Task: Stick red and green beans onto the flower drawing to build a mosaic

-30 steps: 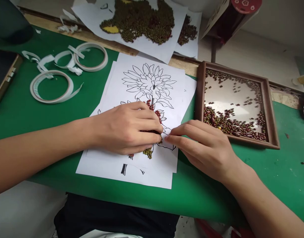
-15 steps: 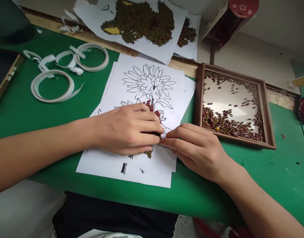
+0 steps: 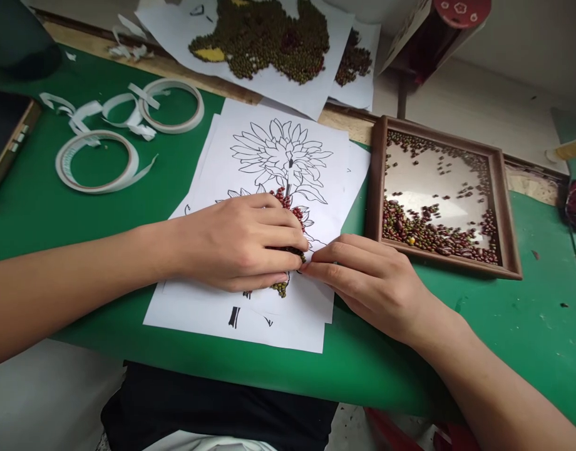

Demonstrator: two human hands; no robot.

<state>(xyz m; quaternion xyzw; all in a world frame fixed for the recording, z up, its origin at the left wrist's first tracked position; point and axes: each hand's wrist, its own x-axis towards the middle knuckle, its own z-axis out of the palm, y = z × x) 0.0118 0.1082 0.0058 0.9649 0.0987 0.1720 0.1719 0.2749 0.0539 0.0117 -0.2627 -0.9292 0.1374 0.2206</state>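
My left hand [image 3: 238, 244] lies across the drawing sheet [image 3: 194, 313], fingers stretched over its middle with small gaps between them. At their tips, the fingers of my right hand [image 3: 370, 272] are pinched together against the paper; whatever they hold is hidden. A line-drawn flower [image 3: 281, 153] fills the sheet's upper part. Red beans [image 3: 297, 215] and green beans [image 3: 281, 289] cover parts of the drawing around my left fingers, which hide much of that area. More sheets lie beneath.
Right of the sheet stands a brown framed tray [image 3: 516, 238] with loose mixed beans. Two tape rolls [image 3: 133, 166] and curled strips [image 3: 84, 116] lie left, near a phone [image 3: 9, 138]. A bean-covered picture [image 3: 264, 47] rests behind, beside a red-topped container [image 3: 461, 12].
The view has shifted very slightly. My right fingertips have edged a little left toward my left fingertips; my left hand stays in place on the sheet.
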